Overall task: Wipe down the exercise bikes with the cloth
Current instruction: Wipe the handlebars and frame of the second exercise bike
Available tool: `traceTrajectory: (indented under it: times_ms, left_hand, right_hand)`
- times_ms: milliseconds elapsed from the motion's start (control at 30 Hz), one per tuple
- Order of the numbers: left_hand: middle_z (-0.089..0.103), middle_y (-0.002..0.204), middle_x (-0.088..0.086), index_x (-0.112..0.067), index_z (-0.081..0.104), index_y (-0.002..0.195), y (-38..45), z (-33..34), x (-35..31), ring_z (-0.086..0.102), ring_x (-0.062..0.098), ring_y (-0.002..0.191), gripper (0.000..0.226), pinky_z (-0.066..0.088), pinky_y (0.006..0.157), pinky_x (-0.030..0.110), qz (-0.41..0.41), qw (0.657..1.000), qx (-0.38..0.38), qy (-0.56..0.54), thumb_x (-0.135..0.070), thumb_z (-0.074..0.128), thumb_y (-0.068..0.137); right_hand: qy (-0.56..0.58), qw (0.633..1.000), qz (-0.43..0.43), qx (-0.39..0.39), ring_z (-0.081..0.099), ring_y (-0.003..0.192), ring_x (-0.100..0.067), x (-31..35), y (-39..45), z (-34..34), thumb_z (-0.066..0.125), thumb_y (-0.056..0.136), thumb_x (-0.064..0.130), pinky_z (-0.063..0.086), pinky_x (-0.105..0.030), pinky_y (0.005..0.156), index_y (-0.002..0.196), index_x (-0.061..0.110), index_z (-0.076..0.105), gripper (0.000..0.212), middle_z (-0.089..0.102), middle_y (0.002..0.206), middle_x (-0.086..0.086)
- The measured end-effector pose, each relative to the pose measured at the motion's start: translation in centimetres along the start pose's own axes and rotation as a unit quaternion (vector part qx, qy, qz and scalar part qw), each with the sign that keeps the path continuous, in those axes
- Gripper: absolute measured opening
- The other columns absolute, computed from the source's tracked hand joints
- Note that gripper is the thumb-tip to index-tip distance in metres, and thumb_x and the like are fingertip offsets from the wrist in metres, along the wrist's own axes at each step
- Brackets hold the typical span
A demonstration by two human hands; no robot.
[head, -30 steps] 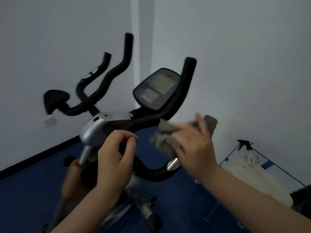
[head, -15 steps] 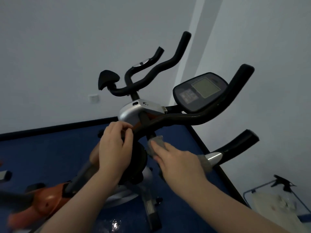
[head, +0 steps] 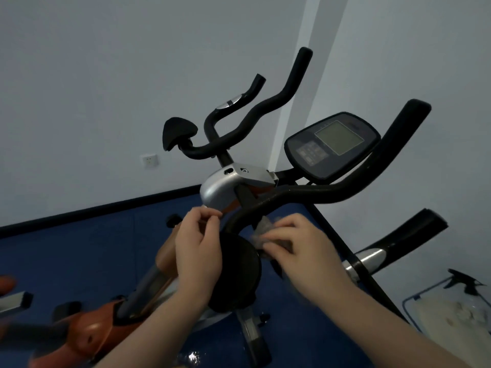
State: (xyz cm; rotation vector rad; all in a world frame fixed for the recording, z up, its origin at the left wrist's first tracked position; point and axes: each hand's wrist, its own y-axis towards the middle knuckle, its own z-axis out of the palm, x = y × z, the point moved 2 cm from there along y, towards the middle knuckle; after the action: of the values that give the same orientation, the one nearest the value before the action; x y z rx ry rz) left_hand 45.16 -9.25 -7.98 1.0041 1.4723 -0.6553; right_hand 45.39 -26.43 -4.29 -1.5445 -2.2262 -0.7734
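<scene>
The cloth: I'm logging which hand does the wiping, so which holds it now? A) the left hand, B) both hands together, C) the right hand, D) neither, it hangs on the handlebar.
C: the grey cloth is bunched under the fingers of the right hand, pressed by the black handlebar, while the left hand is apart from it with pinched fingers.
</scene>
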Motion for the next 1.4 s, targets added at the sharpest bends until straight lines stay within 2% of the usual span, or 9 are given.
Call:
traceTrajectory:
  times_ms: [167, 367, 500, 667, 833, 967, 1067, 1200, 1400]
  left_hand:
    - [0.066, 0.079, -0.010, -0.028, 0.062, 0.081, 0.3, 0.0, 0.1, 0.061, -0.003, 0.068, 0.020, 0.045, 0.057, 0.008, -0.040, 0.996, 0.031, -0.071, -0.013, 0.053, 0.092]
    - [0.064, 0.080, -0.013, -0.035, 0.057, 0.092, 1.1, -0.3, 0.5, 0.061, -0.004, 0.070, 0.025, 0.045, 0.062, 0.019, -0.080, 0.989, 0.072, -0.105, -0.010, 0.057, 0.089]
    - [0.064, 0.081, -0.003, -0.043, 0.058, 0.090, 1.8, 0.2, 0.2, 0.062, 0.001, 0.073, 0.025, 0.051, 0.062, 0.022, -0.028, 0.985, 0.171, -0.022, -0.018, 0.058, 0.090]
    - [0.056, 0.099, -0.018, -0.044, 0.054, 0.100, 3.0, 0.0, -0.6, 0.054, -0.004, 0.090, 0.022, 0.041, 0.071, 0.018, 0.074, 0.959, 0.257, 0.094, -0.027, 0.057, 0.088]
    - [0.061, 0.098, -0.016, -0.035, 0.059, 0.103, 5.4, 1.8, -3.0, 0.057, -0.002, 0.091, 0.019, 0.043, 0.075, 0.014, 0.116, 0.935, 0.322, 0.088, -0.021, 0.057, 0.090]
    - [0.058, 0.105, -0.012, -0.028, 0.060, 0.111, 5.7, 3.6, -4.1, 0.056, 0.010, 0.102, 0.023, 0.049, 0.089, 0.034, 0.138, 0.920, 0.349, 0.115, -0.019, 0.055, 0.090]
    - [0.063, 0.097, -0.012, -0.026, 0.062, 0.100, 5.8, 3.4, -3.2, 0.060, 0.005, 0.095, 0.025, 0.050, 0.082, 0.019, 0.100, 0.935, 0.338, 0.044, -0.006, 0.053, 0.088]
    - [0.069, 0.088, -0.013, -0.024, 0.065, 0.091, 5.9, 2.3, -2.0, 0.064, 0.001, 0.084, 0.032, 0.048, 0.066, 0.008, -0.018, 0.947, 0.303, -0.103, 0.003, 0.050, 0.087]
    - [0.069, 0.087, -0.013, -0.029, 0.064, 0.087, 5.9, 2.4, -1.4, 0.064, 0.000, 0.084, 0.027, 0.045, 0.073, 0.019, -0.057, 0.952, 0.273, -0.124, -0.005, 0.052, 0.089]
  right_hand:
    - [0.069, 0.991, -0.114, -0.028, 0.056, 0.106, -0.004, 2.3, 3.7, -0.5, 0.067, 0.086, 0.018, 0.049, -0.025, 0.089, 0.127, 0.031, 0.059, 0.044, 0.062, 0.116, 0.010]
    - [-0.216, 0.939, -0.266, 0.040, 0.058, 0.088, -0.026, 1.5, 5.6, -0.6, 0.062, 0.087, 0.009, 0.048, -0.041, 0.068, 0.108, 0.015, 0.072, 0.024, 0.068, 0.103, -0.003]
    - [-0.207, 0.964, -0.138, -0.088, 0.055, 0.085, -0.026, -0.2, 6.2, -3.5, 0.069, 0.084, 0.007, 0.050, -0.044, 0.069, 0.104, 0.008, 0.073, 0.021, 0.067, 0.096, -0.008]
    - [-0.134, 0.985, -0.101, -0.045, 0.053, 0.095, -0.025, 2.2, 3.9, 0.0, 0.062, 0.087, 0.005, 0.052, -0.040, 0.072, 0.115, 0.012, 0.069, 0.029, 0.062, 0.105, -0.006]
    - [-0.197, 0.965, -0.004, -0.175, 0.053, 0.088, -0.021, -0.4, 4.5, -5.9, 0.064, 0.086, 0.005, 0.050, -0.035, 0.070, 0.105, 0.015, 0.073, 0.023, 0.062, 0.095, -0.004]
    - [-0.173, 0.925, 0.151, -0.303, 0.049, 0.096, -0.017, -1.2, 5.8, -6.5, 0.059, 0.093, 0.019, 0.044, -0.028, 0.078, 0.108, 0.015, 0.071, 0.020, 0.055, 0.105, -0.002]
    - [-0.116, 0.921, 0.186, -0.322, 0.047, 0.099, -0.017, 0.9, 5.0, -0.9, 0.055, 0.095, 0.020, 0.046, -0.028, 0.081, 0.105, 0.017, 0.072, 0.020, 0.053, 0.108, -0.002]
    - [-0.046, 0.978, 0.069, -0.192, 0.050, 0.092, -0.009, 2.9, 4.6, 1.0, 0.060, 0.091, 0.017, 0.043, -0.018, 0.080, 0.109, 0.019, 0.071, 0.021, 0.050, 0.100, 0.005]
    - [-0.091, 0.921, 0.200, -0.321, 0.049, 0.097, -0.013, 1.4, 5.0, -1.1, 0.055, 0.094, 0.019, 0.046, -0.025, 0.082, 0.111, 0.021, 0.070, 0.023, 0.049, 0.104, 0.005]
